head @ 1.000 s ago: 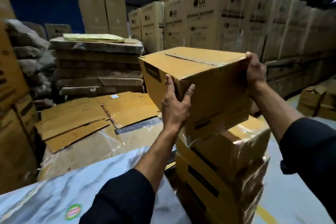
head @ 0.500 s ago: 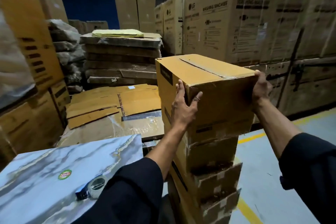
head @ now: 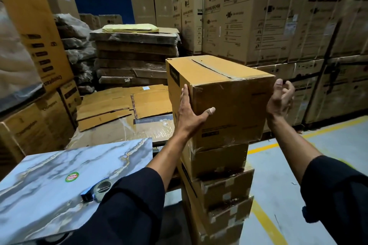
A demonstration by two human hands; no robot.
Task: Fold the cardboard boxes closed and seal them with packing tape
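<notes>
1. On top of the stack of cardboard boxes (head: 217,191) sits the taped box (head: 221,95), your landmark; a strip of packing tape (head: 215,69) runs along its closed top seam.
2. Your left hand (head: 191,113) presses flat against the near left corner of the taped box, fingers straight up the left face and thumb spread across the front face, so the grip is spread.
3. Your right hand (head: 280,99) sits just beside the right edge of the taped box, fingers loosely curled and holding nothing; you cannot tell whether it touches the cardboard.
4. Left of and below the taped box, the marble-patterned tabletop (head: 49,181) carries a tape roll (head: 99,189) and a round green and red sticker (head: 72,177) whose writing is too small to read.
5. Behind the taped box, tall cartons (head: 239,16) read "LG" and "WASHING MACHINE".
6. Left of the taped box lie flattened cardboard sheets (head: 123,105), with a pile of wrapped flat packs (head: 135,55) behind them.
7. Far left of the taped box, brown cartons (head: 43,49) bear partly readable lettering that looks like "Crompton".
</notes>
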